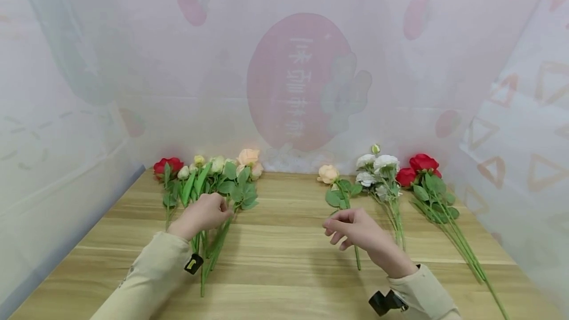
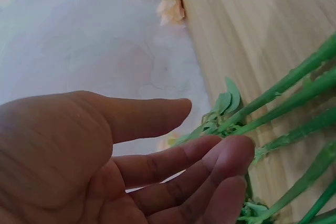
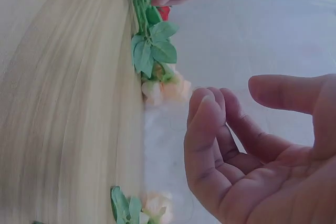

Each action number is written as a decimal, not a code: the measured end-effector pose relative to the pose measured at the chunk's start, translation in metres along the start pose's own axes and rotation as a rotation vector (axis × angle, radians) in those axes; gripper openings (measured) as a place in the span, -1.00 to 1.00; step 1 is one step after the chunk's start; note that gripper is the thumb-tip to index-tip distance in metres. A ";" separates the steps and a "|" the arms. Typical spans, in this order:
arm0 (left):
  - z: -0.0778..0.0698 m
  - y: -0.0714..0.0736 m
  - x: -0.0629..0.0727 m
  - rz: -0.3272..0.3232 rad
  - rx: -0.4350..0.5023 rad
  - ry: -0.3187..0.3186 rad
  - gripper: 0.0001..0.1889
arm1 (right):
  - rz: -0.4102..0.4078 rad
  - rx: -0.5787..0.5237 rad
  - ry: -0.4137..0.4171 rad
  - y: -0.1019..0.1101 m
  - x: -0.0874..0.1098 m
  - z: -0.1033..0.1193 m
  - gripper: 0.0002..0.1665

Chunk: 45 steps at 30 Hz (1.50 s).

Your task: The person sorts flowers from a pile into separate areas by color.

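Note:
My left hand [image 1: 205, 215] hovers over the stems of the left flower group, thumb apart from loosely bent fingers, holding nothing. In the left wrist view several green stems [image 2: 294, 85] lie beyond its fingertips. That group has peach roses [image 1: 249, 158], pale cream flowers [image 1: 217, 164], a yellow bud [image 1: 199, 160] and a red rose [image 1: 168, 166]. Over the stem of a single peach rose [image 1: 328, 174] is my right hand [image 1: 362, 231], its fingers loosely curled around nothing. The right wrist view shows a gap between that hand's thumb [image 3: 286, 93] and fingers.
White flowers [image 1: 386, 163] with a small bud lie right of the single peach rose. Farther right are red roses [image 1: 424, 163], their long stems reaching the front right of the wooden table [image 1: 275, 251]. A printed cloth [image 1: 213, 78] hangs behind, with more cloth at both sides.

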State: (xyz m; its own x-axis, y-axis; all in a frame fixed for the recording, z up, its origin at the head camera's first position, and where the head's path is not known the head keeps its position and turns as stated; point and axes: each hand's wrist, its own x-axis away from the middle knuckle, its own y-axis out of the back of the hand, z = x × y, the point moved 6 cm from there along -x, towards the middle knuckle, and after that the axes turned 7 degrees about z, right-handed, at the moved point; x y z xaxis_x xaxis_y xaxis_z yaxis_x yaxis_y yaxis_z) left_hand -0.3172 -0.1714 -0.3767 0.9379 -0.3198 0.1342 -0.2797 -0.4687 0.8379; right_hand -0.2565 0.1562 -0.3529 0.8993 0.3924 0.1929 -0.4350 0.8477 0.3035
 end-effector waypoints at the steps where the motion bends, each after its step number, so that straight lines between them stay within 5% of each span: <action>1: 0.001 -0.001 -0.001 0.000 -0.002 0.009 -0.49 | 0.007 0.000 0.004 -0.001 0.000 0.000 -0.69; 20: 0.013 -0.015 -0.008 0.004 -0.015 0.095 -0.45 | 0.036 -0.012 0.034 0.000 0.003 0.008 -0.68; 32: 0.009 -0.011 0.002 0.007 -0.103 0.115 -0.81 | 0.059 -0.011 0.045 -0.002 0.003 0.009 -0.69; 45: 0.005 -0.010 0.005 0.061 -0.122 0.120 -0.87 | 0.049 -0.012 0.043 -0.001 0.002 0.005 -0.66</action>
State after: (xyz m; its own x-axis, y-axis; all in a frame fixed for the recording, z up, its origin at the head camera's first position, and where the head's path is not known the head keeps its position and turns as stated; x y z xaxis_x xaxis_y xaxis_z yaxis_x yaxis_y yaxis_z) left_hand -0.3105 -0.1721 -0.3871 0.9397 -0.2406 0.2431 -0.3170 -0.3455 0.8832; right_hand -0.2540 0.1541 -0.3482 0.8781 0.4483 0.1669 -0.4782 0.8313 0.2832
